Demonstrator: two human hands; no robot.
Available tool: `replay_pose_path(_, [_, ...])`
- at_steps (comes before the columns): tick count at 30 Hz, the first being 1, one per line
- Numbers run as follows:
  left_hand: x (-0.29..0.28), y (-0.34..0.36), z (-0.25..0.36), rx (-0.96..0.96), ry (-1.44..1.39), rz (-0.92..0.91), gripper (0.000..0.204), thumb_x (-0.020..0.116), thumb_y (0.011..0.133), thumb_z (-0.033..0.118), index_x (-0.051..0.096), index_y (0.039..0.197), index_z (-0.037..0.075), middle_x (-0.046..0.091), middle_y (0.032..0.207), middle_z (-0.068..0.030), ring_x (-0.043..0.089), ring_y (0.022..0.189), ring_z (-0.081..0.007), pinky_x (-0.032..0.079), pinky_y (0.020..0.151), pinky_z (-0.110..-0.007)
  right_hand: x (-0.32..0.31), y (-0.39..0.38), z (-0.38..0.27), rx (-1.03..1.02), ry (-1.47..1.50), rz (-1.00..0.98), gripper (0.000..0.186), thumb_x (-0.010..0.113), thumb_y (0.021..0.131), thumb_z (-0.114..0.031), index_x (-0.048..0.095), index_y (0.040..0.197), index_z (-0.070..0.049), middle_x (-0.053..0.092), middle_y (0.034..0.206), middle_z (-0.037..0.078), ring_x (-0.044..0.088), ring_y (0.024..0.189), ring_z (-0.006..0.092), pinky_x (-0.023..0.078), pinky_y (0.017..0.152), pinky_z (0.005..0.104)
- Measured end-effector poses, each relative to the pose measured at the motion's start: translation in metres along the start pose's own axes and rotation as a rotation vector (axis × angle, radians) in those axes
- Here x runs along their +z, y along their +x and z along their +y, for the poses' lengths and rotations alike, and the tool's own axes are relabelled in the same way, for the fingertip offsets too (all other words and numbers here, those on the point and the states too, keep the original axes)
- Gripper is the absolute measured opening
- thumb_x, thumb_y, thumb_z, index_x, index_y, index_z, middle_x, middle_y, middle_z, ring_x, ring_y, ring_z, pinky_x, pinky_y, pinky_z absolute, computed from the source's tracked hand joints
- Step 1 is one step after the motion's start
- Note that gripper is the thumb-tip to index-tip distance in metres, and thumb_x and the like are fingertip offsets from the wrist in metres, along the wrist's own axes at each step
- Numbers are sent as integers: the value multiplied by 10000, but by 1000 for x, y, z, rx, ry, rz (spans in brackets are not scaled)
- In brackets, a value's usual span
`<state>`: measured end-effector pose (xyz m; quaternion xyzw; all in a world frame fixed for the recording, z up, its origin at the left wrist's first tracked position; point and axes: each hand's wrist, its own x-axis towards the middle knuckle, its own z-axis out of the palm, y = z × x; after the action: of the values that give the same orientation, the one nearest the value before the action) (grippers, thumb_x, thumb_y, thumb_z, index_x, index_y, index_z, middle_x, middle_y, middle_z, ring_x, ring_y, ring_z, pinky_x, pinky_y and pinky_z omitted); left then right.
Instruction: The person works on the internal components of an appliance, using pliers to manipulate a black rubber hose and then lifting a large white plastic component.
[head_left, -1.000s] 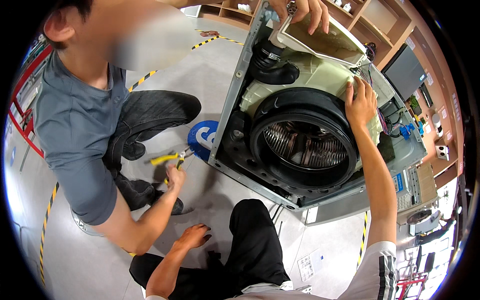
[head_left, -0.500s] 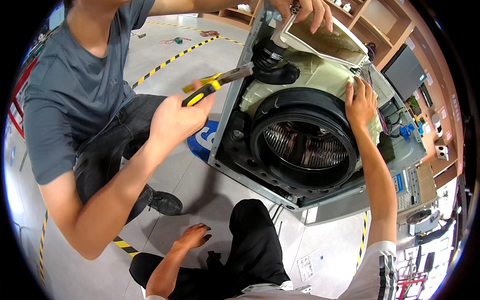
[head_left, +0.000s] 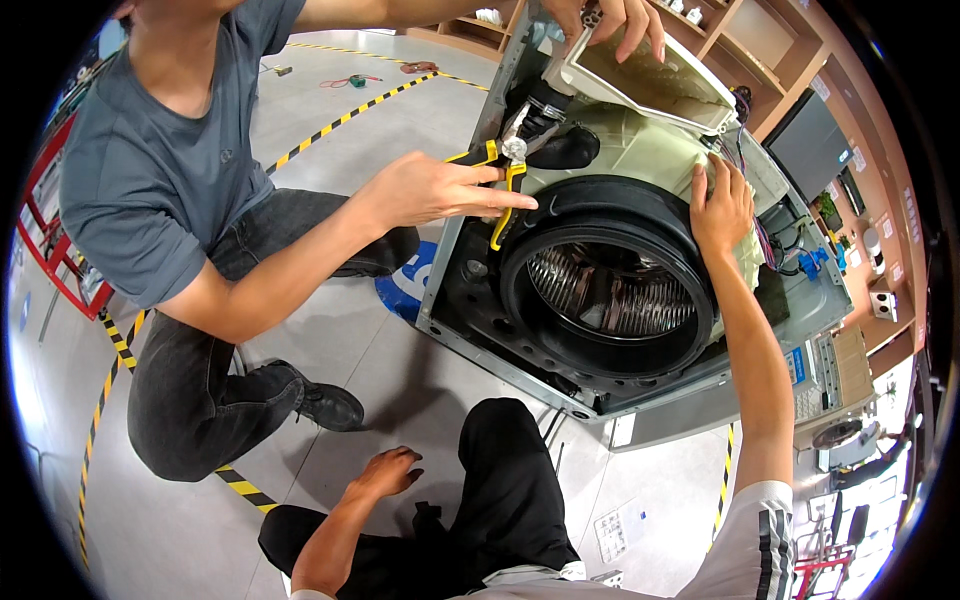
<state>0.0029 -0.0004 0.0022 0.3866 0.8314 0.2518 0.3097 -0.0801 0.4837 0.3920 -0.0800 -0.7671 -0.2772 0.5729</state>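
A front-loading washing machine (head_left: 470,340) stands tilted before me with its inside exposed. My right hand (head_left: 722,208) lies on the upper right of its cream tub (head_left: 640,150), beside the black rubber door seal (head_left: 560,205), fingers stretched out. Low on the left, my left hand (head_left: 388,472) hangs near my knees, its fingers loosely bent and apart, with nothing visible in it. A co-worker's hand (head_left: 430,190) holds yellow-and-black pliers (head_left: 513,165), their jaws at the black rubber hose (head_left: 545,105). The co-worker's other hand (head_left: 620,25) rests on a cream plastic housing (head_left: 650,75).
The co-worker crouches at the left, one shoe (head_left: 332,405) on the tiled floor. Wires (head_left: 770,240) and a blue part (head_left: 812,262) show at the machine's right. Striped floor tape (head_left: 350,115) runs behind. Wooden shelves (head_left: 745,55) stand at the back right.
The co-worker's hand has moved right with the pliers, bringing them from beside the machine to the hose, and the handles have spread. Both my hands have stayed in place.
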Motion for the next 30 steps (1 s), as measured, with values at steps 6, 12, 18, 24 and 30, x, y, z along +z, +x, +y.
replay_pose_path(6, [2,1,-3,-4,8,4,393,600,928,294,595,1241,56,579,1274,-150,540,1194,-323,439,1011,-415,0,1,-1,4,-2,1,295,610,902,-389,669,1090,-169,646,1081,14,614,974,247,464,850,384])
replay_pose_path(12, [1,0,-1,-10,15,7,395,598,926,306,597,1246,76,578,1282,-134,541,1196,-320,442,1006,-420,0,0,0,6,-1,18,295,609,901,-392,670,1090,-174,645,1080,15,611,975,246,463,852,381])
replay_pose_path(18, [4,0,-5,2,33,19,403,599,922,317,598,1248,80,579,1281,-132,542,1196,-314,445,1002,-418,1,0,-1,10,-2,0,294,602,905,-393,667,1095,-178,642,1088,16,609,975,245,461,855,380])
replay_pose_path(24, [2,0,-3,-8,47,-2,405,589,928,320,592,1257,84,573,1290,-128,529,1215,-308,437,1008,-432,0,0,-1,8,5,-3,302,598,907,-393,665,1105,-176,642,1094,18,608,980,248,460,861,380])
replay_pose_path(30, [3,0,-2,-16,56,0,402,583,933,323,590,1261,90,572,1289,-128,522,1222,-306,430,1014,-437,0,0,-1,14,-5,-3,302,592,912,-390,664,1109,-172,641,1097,22,606,987,251,460,865,384])
